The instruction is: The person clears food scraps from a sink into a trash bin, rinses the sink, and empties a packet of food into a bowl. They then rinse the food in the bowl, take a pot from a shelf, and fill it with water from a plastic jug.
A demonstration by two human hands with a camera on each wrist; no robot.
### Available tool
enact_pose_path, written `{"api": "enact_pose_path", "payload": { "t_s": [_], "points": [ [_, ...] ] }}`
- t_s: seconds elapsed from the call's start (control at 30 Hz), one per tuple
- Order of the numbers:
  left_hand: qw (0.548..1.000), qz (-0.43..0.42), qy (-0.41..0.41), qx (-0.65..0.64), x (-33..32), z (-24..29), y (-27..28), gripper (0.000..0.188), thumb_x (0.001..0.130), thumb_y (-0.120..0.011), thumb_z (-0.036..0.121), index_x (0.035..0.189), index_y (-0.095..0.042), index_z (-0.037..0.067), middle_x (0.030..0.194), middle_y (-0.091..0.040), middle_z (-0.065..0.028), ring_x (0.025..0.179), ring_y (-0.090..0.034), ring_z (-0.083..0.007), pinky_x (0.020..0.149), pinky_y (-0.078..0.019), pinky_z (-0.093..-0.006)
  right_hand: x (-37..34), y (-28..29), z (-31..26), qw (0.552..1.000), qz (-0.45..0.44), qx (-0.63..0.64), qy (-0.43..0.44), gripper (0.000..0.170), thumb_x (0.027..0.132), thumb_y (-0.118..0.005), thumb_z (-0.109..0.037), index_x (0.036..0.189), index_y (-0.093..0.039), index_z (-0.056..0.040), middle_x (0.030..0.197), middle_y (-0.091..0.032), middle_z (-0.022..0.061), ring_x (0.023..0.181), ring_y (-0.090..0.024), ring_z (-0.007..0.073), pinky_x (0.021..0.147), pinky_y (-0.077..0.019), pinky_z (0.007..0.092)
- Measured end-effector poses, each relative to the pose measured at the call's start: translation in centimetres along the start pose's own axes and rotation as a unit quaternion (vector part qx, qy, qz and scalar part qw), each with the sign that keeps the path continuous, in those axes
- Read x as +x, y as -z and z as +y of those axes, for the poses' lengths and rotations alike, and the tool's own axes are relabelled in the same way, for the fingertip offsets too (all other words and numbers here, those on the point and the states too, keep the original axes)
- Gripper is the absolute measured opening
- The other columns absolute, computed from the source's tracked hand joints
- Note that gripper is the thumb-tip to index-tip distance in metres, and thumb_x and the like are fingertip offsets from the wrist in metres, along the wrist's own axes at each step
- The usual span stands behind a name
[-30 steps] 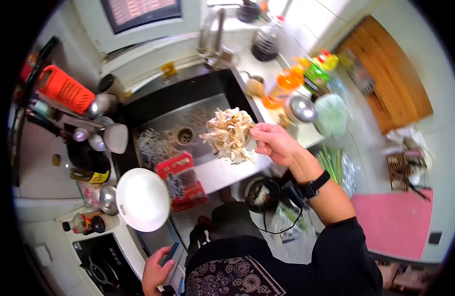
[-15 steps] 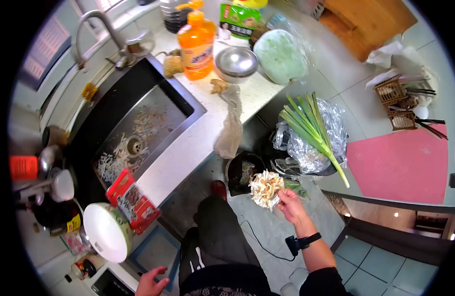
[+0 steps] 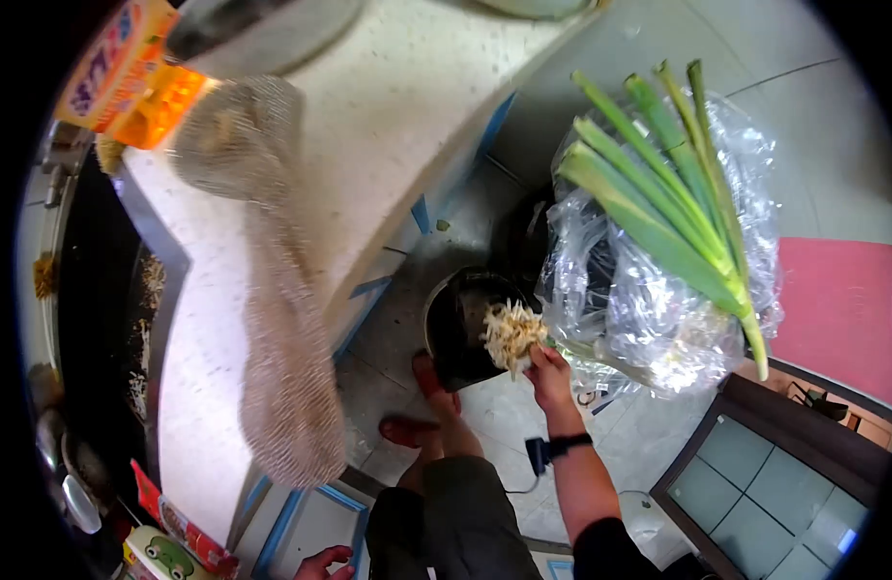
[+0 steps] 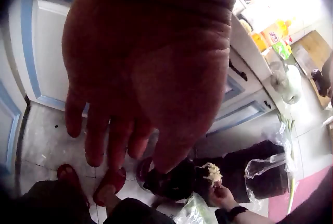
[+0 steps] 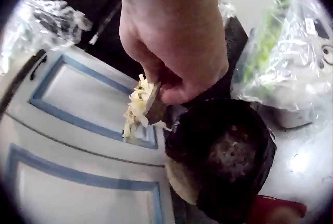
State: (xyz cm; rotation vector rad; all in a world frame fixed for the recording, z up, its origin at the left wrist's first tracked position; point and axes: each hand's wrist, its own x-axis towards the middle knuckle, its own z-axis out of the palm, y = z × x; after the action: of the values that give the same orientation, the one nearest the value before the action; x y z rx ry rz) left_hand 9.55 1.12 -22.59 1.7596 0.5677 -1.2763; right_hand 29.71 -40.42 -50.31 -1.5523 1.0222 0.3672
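Observation:
My right hand (image 3: pixel 549 375) pinches a mushroom clump (image 3: pixel 512 333) by its edge, its pale, short stems fanned outward. In the head view the clump overlaps the rim of a round bin lined with a black bag (image 3: pixel 453 333). The right wrist view shows the clump (image 5: pixel 138 110) hanging from thumb and fingers beside the bin (image 5: pixel 179 179), which has some refuse inside. Low in the head view, my left hand (image 3: pixel 327 564) is empty. Its fingers hang relaxed over the floor in the left wrist view.
Leeks (image 3: pixel 678 213) lie on clear plastic wrap (image 3: pixel 649 329) right of the bin. A mesh bag (image 3: pixel 286 387) lies on the white counter (image 3: pixel 368 126), near the sink (image 3: pixel 165 237). My red slippers (image 3: pixel 407 431) stand on the tiles. A plastic bag of greens (image 5: pixel 286 62) sits near the bin.
My right hand has carried the mushroom clump from over the sink's front edge down to the bin. The head view has swung right and lower. The left hand stays low and now holds nothing.

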Motion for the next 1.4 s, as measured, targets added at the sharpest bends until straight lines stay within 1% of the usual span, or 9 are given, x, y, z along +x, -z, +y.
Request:
{"api": "enact_pose_path", "payload": {
  "t_s": [0.07,0.23,0.5,0.73,0.83,1.07,1.13,1.23,1.4],
  "points": [
    [1.0,-0.002,0.01,0.016,1.9,0.2,-0.8,0.037,0.087,-0.062,0.023,0.117,-0.056,0.003,0.102,-0.064,-0.0097,0.091,-0.06,-0.0198,0.078,-0.0474,-0.0328,5.1,-1.6,5.9,0.904,0.15,-0.385,0.109,0.022,0.078,-0.067,-0.027,0.082,-0.065,-0.0059,0.08,-0.068,0.012,0.072,-0.065,0.0213,0.062,-0.0492,0.0336],
    [1.0,0.004,0.025,0.011,9.1,0.7,-0.5,0.033,0.083,-0.066,0.023,0.112,-0.061,0.008,0.101,-0.067,-0.0074,0.092,-0.063,-0.0184,0.08,-0.0484,-0.0313,5.1,0.2,10.7,0.888,0.018,-0.455,0.064,0.022,0.067,-0.068,-0.025,0.075,-0.067,-0.0048,0.077,-0.066,0.0162,0.074,-0.065,0.0294,0.064,-0.0516,0.0375],
    [0.976,0.108,-0.164,0.092,24.6,3.0,-5.7,0.024,0.084,-0.059,0.02,0.104,-0.061,0.005,0.092,-0.065,-0.016,0.086,-0.063,-0.0318,0.074,-0.0503,-0.0375,-2.2,4.5,6.8,0.992,-0.022,0.048,-0.112,0.013,0.084,-0.066,-0.014,0.088,-0.06,-0.0031,0.073,-0.06,0.0013,0.059,-0.056,0.0107,0.055,-0.0496,0.024],
    [0.935,0.157,-0.179,0.263,39.0,5.8,-13.2,0.027,0.085,-0.059,0.024,0.109,-0.066,0.014,0.127,-0.051,-0.0166,0.116,-0.048,-0.0304,0.09,-0.044,-0.0387,-1.9,4.2,5.9,0.99,-0.07,0.04,-0.118,0.015,0.087,-0.064,-0.019,0.085,-0.059,-0.0049,0.076,-0.059,0.0005,0.066,-0.055,0.0096,0.057,-0.0501,0.0253],
    [0.824,0.273,-0.338,0.364,42.8,8.0,-14.9,0.025,0.077,-0.061,0.025,0.098,-0.067,0.014,0.124,-0.05,-0.0189,0.108,-0.048,-0.0382,0.086,-0.0424,-0.0478,-1.0,4.1,6.4,0.989,-0.081,0.017,-0.124,0.014,0.086,-0.064,-0.018,0.081,-0.056,-0.0068,0.075,-0.056,0.0003,0.066,-0.055,0.0096,0.061,-0.0501,0.0247],
    [0.885,0.273,-0.241,0.291,45.7,7.9,-14.9,0.026,0.079,-0.054,0.01,0.103,-0.061,0.003,0.113,-0.051,-0.0207,0.104,-0.05,-0.0374,0.087,-0.0428,-0.045,2.2,8.0,16.6,0.998,-0.026,-0.054,-0.035,0.013,0.086,-0.065,-0.02,0.082,-0.058,-0.0093,0.078,-0.058,-0.0024,0.068,-0.055,0.0071,0.064,-0.0491,0.0229],
    [0.938,0.255,-0.203,0.113,43.6,9.9,-12.6,0.033,0.081,-0.054,0.01,0.113,-0.054,0.001,0.109,-0.052,-0.021,0.099,-0.052,-0.0372,0.086,-0.043,-0.0436,-0.4,7.7,10.3,0.993,-0.072,-0.021,-0.092,0.013,0.087,-0.065,-0.02,0.084,-0.059,-0.0087,0.079,-0.059,-0.0023,0.069,-0.056,0.0071,0.064,-0.0489,0.0227],
    [0.901,0.349,-0.238,-0.103,47.5,2.3,-11.3,0.036,0.082,-0.057,0.013,0.115,-0.052,0.0,0.111,-0.051,-0.0215,0.098,-0.052,-0.0386,0.087,-0.042,-0.045,-1.5,7.5,8.2,0.987,-0.089,0.005,-0.133,0.014,0.087,-0.065,-0.021,0.088,-0.06,-0.0075,0.082,-0.06,-0.0021,0.07,-0.057,0.0073,0.064,-0.0488,0.0228],
    [0.942,0.301,-0.143,0.049,51.2,0.2,-7.6,0.041,0.082,-0.059,0.02,0.116,-0.051,-0.001,0.115,-0.049,-0.0237,0.102,-0.05,-0.0413,0.087,-0.0421,-0.0454,0.6,8.7,14.5,0.994,-0.062,-0.01,-0.091,0.015,0.087,-0.065,-0.021,0.089,-0.06,-0.0076,0.081,-0.061,-0.0018,0.07,-0.057,0.0071,0.064,-0.0489,0.0228]
  ]
}}
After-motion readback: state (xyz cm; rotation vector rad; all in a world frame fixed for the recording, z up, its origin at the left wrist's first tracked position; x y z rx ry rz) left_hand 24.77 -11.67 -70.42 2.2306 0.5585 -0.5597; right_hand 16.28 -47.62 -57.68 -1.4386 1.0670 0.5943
